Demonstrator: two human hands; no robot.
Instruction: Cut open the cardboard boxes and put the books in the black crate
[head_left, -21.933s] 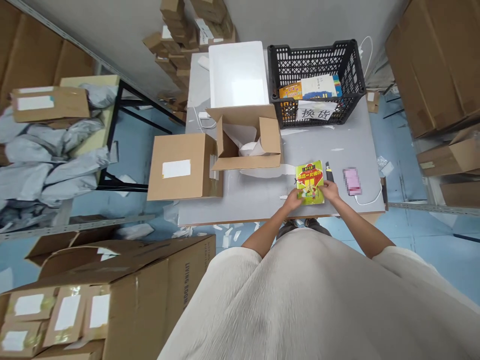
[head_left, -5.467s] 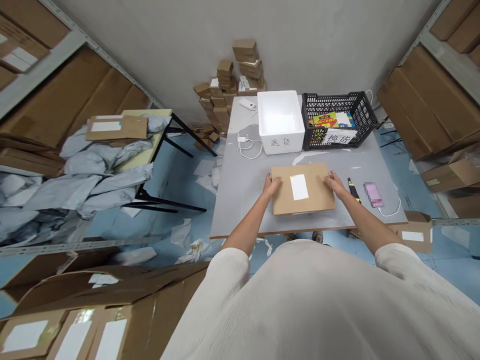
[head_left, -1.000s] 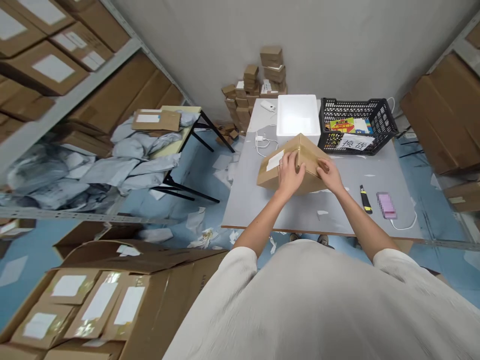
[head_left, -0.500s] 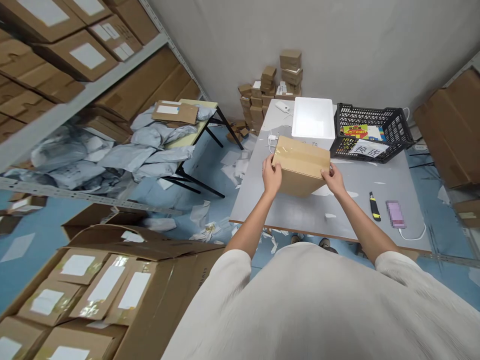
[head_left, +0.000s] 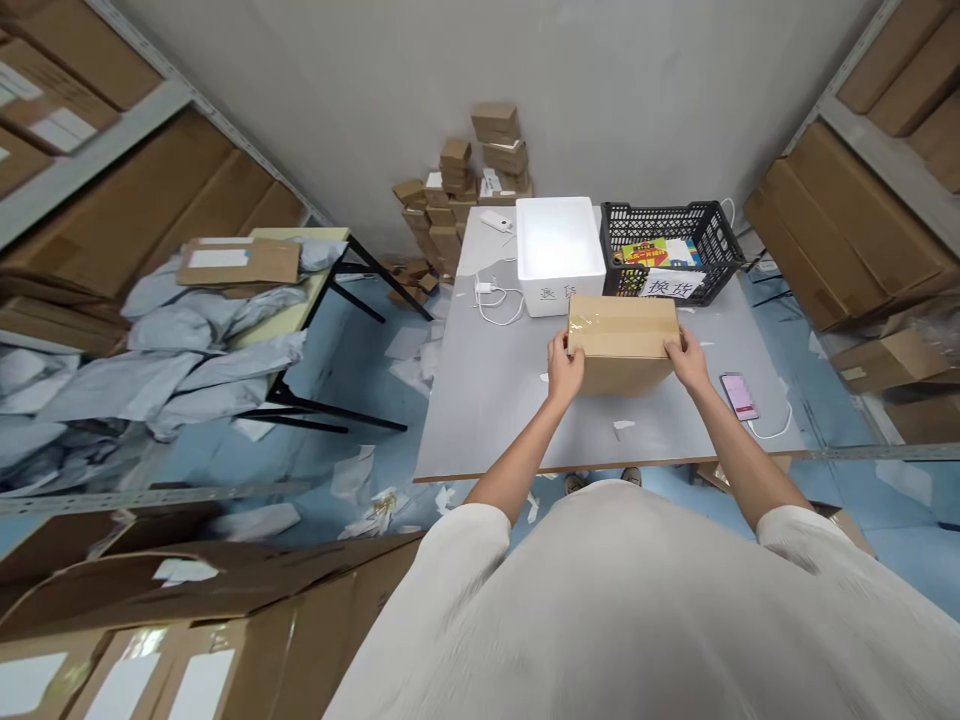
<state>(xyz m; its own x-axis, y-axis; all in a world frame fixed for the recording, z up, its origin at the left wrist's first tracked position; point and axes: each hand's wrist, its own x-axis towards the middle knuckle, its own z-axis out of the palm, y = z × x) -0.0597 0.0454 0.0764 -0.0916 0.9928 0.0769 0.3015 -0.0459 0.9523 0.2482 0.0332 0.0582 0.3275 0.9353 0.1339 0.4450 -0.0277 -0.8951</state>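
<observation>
A brown cardboard box (head_left: 624, 328), with clear tape on its top, is held between my two hands over the grey table (head_left: 495, 420). My left hand (head_left: 565, 368) grips its left end, thumb on the near upper edge. At the opposite end my right hand (head_left: 687, 360) has its thumb in the same position. Whether the box's underside touches the table cannot be seen. Right behind the box stand a white foam bin (head_left: 561, 296) and a black plastic crate (head_left: 613, 284) holding colourful packages. The phone (head_left: 739, 396) with a white cable lies right of my right forearm.
A white charger (head_left: 486, 288) with its cable lies left of the bin. Small boxes (head_left: 498, 125) are stacked by the wall. Grey parcels (head_left: 161, 345) cover a side table on the left. A large open carton (head_left: 315, 640) stands at lower left; paper scraps litter the floor.
My view has turned to the right. The box, still in both hands, has moved right relative to the table and sits straighter. The yellow-and-black cutter is now out of sight.
</observation>
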